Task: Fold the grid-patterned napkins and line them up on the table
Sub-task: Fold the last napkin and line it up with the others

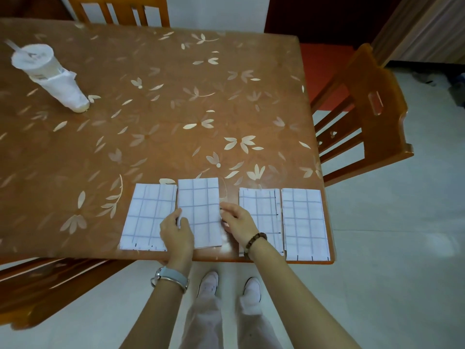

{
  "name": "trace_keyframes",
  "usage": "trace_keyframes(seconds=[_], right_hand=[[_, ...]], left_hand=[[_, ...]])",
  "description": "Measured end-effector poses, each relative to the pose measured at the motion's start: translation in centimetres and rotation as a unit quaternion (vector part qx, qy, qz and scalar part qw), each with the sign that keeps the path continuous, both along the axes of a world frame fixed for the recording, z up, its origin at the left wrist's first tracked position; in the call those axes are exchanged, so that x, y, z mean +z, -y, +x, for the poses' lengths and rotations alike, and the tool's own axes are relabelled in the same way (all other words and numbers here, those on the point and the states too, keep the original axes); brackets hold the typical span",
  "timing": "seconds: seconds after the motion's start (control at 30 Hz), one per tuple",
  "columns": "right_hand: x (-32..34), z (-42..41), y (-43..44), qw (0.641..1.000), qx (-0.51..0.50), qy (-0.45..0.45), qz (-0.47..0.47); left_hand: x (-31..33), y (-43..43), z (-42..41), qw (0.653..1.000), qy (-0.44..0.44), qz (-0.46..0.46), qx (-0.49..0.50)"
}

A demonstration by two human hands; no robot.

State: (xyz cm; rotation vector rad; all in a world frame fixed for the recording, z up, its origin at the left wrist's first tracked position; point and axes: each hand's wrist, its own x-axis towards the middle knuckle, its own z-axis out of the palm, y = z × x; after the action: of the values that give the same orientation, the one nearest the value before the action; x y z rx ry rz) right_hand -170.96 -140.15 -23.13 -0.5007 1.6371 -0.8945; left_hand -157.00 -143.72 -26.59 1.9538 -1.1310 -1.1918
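Several folded white napkins with a grey grid lie in a row along the table's near edge. The second napkin (200, 212) sits between my hands. My left hand (176, 229) grips its left edge, thumb on top, and partly covers the leftmost napkin (146, 217). My right hand (236, 221) pinches its right edge with curled fingers. A gap of bare table separates it from the third napkin (261, 215), which my right wrist overlaps. The rightmost napkin (304, 222) lies by the table's right corner.
The brown table (176, 109) has a leaf-patterned cover. A white cup with a straw, wrapped in a bag (47, 76), stands far left. Wooden chairs stand at the right (364, 117), the back (118, 8) and the near left (50, 285).
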Motion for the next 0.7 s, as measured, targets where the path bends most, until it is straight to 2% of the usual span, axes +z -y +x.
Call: trace_keyframes(seconds=[0.5, 0.7], right_hand=[[0.0, 1.0, -1.4, 0.998, 0.002, -0.056, 0.016], [0.1, 0.1, -3.5, 0.997, -0.026, -0.061, 0.024]], left_hand=[[1.5, -0.3, -0.2, 0.991, -0.115, 0.049, -0.054], [-0.1, -1.5, -0.5, 0.992, -0.062, 0.073, -0.087]])
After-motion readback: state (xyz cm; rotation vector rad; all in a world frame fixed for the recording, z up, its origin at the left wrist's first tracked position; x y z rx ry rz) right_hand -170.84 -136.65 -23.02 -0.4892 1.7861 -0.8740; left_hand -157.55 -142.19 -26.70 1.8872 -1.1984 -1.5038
